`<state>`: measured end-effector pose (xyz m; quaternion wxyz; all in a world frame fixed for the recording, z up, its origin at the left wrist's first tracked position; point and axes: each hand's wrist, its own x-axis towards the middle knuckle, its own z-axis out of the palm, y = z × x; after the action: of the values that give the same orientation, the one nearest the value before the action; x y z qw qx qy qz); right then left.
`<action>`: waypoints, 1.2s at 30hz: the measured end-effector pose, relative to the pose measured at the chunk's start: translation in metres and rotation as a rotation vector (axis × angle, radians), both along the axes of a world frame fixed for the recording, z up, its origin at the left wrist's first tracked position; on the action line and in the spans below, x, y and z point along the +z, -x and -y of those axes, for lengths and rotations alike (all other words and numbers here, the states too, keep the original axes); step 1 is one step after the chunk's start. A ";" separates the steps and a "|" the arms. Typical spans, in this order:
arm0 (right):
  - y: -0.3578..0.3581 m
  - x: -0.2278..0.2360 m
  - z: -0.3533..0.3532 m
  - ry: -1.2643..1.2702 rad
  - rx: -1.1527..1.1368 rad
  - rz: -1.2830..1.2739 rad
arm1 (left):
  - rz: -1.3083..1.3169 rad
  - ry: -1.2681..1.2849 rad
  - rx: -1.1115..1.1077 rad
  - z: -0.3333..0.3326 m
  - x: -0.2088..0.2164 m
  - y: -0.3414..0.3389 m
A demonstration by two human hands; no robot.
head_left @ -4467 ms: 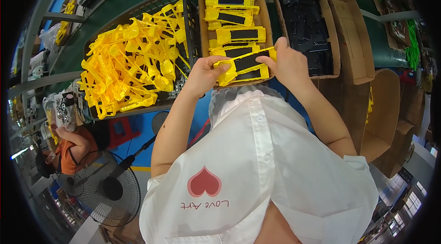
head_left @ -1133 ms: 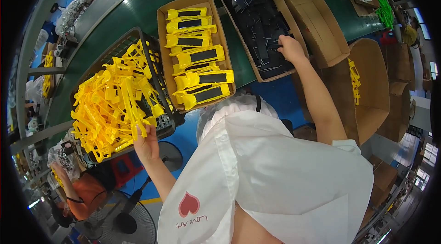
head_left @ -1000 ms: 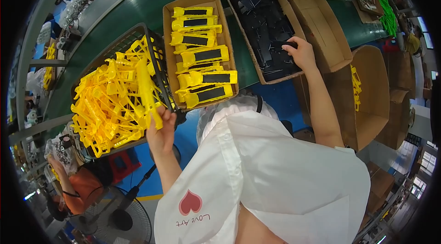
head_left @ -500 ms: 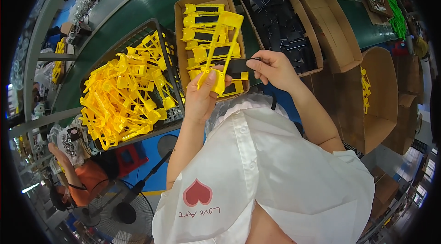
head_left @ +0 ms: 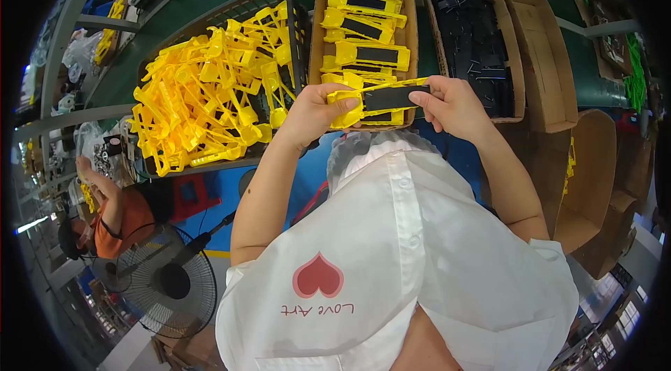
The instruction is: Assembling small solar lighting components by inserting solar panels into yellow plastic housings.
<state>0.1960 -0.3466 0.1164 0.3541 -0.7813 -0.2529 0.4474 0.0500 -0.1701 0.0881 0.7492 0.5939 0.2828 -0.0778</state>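
Observation:
My left hand point(head_left: 307, 114) pinches the broad end of a yellow plastic frame point(head_left: 344, 111) held level in front of me. A flat black rectangular panel point(head_left: 389, 97) lies along the frame, between its two side bars. My right hand point(head_left: 454, 109) grips the panel's right end, thumb on top, close to the frame's far end. Whether the panel is seated in the frame I cannot tell. Just beyond my hands, a cardboard box point(head_left: 411, 22) holds several yellow frames with black panels in them point(head_left: 377, 55).
At left, a dark plastic crate point(head_left: 298, 32) is heaped with yellow frames point(head_left: 203, 91). Black panels point(head_left: 468, 35) fill a box to the right, beside another shallow box point(head_left: 542, 56) and a deep carton point(head_left: 590, 182). A fan point(head_left: 168, 280) and a person in orange point(head_left: 126, 221) are lower left.
The yellow frame has swung from upright to level, its far end now toward my right hand. The black panel has come to lie along it. My view has shifted, moving the boxes rightward.

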 end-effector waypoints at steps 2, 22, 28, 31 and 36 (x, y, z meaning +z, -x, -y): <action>0.002 0.001 -0.002 0.083 0.024 0.087 | 0.004 -0.001 0.022 0.002 -0.002 0.001; -0.001 -0.062 -0.008 0.066 0.031 0.409 | -0.246 -1.314 -0.599 0.037 -0.024 -0.042; 0.000 -0.076 -0.001 -0.099 -0.071 0.203 | -0.007 -1.306 -0.355 0.049 -0.040 -0.058; 0.003 -0.097 0.002 -0.255 -0.132 0.058 | 0.067 -1.304 -0.390 0.037 -0.037 -0.066; 0.016 -0.103 -0.007 0.066 0.168 0.586 | 0.082 -1.609 -0.484 -0.028 -0.079 -0.078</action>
<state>0.1803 -0.3393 0.0131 0.2025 -0.8646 -0.3931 0.2387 0.1284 -0.1423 0.0092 0.0695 0.9935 0.0893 0.0107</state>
